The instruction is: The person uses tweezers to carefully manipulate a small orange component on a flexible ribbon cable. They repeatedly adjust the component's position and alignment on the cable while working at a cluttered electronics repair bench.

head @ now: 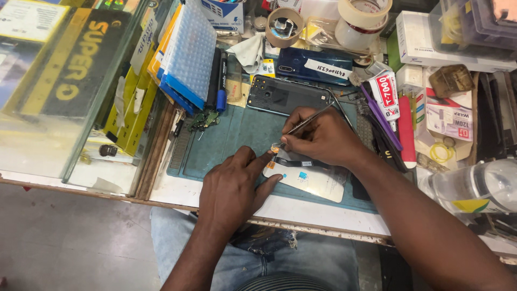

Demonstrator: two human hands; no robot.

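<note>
Right hand [323, 137] grips slim metal tweezers [307, 122], tips at a small orange part on the white phone panel [309, 182]. Left hand [234, 186], loosely open, pins that panel to the teal mat [237, 134] on the desk [323, 213].

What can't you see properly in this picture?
Head view only:
- Tweezers: the tips at the flex cable are too small to tell what they pinch.
- White panel: partly hidden under both hands, left and right.
- Clear bottle: cut off by the right edge.
- Green circuit board: too small for detail.
</note>
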